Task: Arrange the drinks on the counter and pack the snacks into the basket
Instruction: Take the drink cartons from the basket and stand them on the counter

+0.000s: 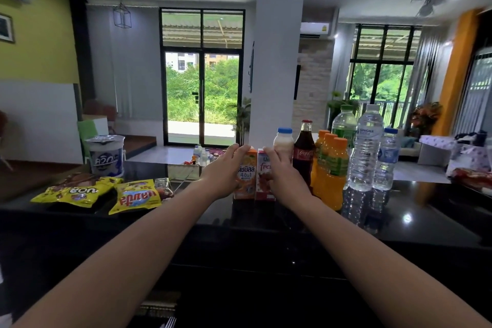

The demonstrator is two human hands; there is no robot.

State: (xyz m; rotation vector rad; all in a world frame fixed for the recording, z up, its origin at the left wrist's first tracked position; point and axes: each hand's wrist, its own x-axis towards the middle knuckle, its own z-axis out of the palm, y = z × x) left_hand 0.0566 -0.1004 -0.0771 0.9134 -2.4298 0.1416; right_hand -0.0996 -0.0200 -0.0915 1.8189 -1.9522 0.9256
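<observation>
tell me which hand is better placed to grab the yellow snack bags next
Left. The left hand, on the orange carton, is on the side of the yellow snack bags; the right hand, on the red carton beside the bottles, would likely have to cross over.

2 arms outstretched; left hand, right hand both gripping.
</observation>
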